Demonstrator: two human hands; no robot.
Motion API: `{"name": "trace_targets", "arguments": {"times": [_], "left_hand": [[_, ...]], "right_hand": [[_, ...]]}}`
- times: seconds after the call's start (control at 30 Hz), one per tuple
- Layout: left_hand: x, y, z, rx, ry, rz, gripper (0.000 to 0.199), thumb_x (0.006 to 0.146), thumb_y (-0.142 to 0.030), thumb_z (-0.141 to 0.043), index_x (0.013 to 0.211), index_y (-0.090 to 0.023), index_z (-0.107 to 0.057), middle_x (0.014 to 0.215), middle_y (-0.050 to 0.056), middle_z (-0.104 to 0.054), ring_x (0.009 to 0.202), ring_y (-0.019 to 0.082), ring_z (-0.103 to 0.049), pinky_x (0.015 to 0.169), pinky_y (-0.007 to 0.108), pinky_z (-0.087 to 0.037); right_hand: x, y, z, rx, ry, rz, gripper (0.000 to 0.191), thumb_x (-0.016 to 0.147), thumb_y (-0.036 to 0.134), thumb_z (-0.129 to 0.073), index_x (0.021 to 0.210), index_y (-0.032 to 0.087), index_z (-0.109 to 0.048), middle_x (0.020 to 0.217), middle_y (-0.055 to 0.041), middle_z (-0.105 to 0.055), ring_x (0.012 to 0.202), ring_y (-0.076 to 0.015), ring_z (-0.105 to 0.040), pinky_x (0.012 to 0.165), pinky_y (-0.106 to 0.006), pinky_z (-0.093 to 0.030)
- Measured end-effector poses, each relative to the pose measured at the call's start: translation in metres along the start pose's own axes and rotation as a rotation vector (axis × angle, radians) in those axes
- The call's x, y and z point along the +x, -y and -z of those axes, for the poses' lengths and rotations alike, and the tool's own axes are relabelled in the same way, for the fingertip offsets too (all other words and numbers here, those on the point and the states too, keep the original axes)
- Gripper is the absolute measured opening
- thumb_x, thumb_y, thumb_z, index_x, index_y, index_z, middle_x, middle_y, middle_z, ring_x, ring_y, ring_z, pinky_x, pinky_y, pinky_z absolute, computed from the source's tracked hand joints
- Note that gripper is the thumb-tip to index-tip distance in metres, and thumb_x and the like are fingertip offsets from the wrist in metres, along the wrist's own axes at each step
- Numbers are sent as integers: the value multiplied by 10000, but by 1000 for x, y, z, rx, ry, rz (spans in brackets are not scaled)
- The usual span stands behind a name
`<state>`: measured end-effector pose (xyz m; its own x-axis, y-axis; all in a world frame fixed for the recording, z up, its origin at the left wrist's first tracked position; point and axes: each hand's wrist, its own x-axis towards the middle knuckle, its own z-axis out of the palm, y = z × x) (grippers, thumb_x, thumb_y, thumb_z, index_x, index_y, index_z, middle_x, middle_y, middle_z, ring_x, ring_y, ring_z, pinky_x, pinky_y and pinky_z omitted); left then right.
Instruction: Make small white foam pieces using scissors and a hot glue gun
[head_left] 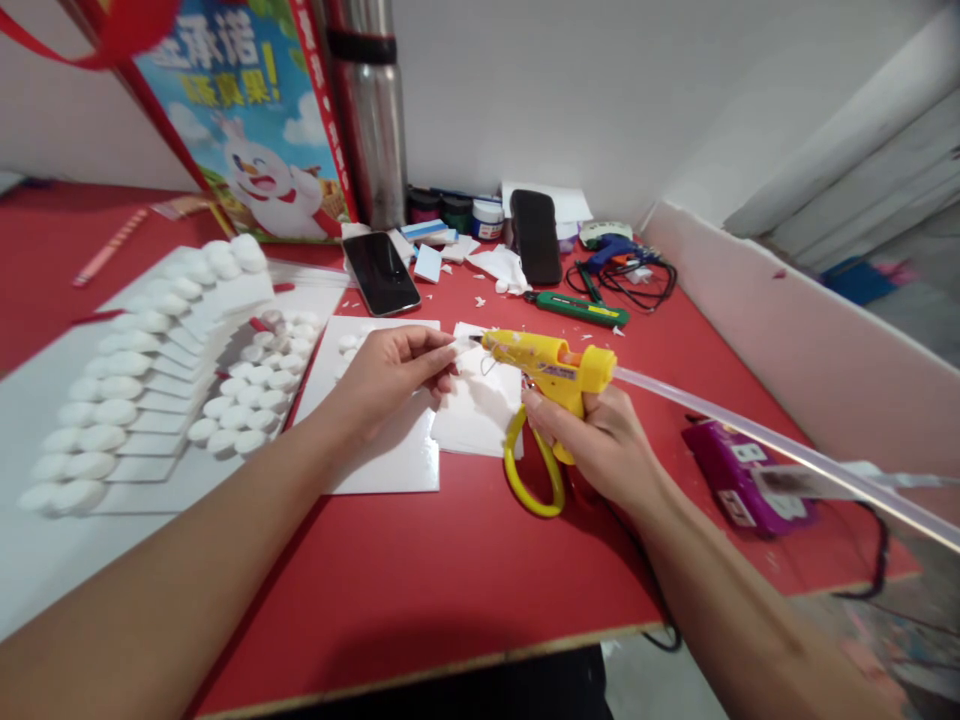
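yellow glue gun at a small white piece, red tabletop

the yellow plastic glue gun (536, 362) — a long translucent glue stick (750, 435) in its rear — is gripped by the right hand (607, 435) above the red tabletop (420, 590), its nozzle at the small white piece (463, 343) pinched in the left hand's (397, 375) fingertips. beneath: white paper sheets (480, 420). left: oval white pads (244, 405) in rows. behind: a green plastic cutter (577, 308).
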<state>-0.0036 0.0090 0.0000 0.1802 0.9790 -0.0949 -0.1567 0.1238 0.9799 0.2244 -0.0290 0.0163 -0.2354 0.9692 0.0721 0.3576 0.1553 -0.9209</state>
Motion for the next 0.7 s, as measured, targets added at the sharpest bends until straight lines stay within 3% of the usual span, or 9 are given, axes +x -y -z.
{"name": "trace_targets", "arguments": {"times": [0.7], "left_hand": [[1, -1, 2, -18, 7, -12, 158, 834, -252, -786, 841, -109, -720, 662, 42, -687, 550, 111, -604, 555, 232, -516]], "right_hand": [[2, 1, 1, -8, -37, -29, 413, 923, 419, -649, 603, 194, -515, 548, 31, -471, 500, -92, -408, 480, -254, -316]]}}
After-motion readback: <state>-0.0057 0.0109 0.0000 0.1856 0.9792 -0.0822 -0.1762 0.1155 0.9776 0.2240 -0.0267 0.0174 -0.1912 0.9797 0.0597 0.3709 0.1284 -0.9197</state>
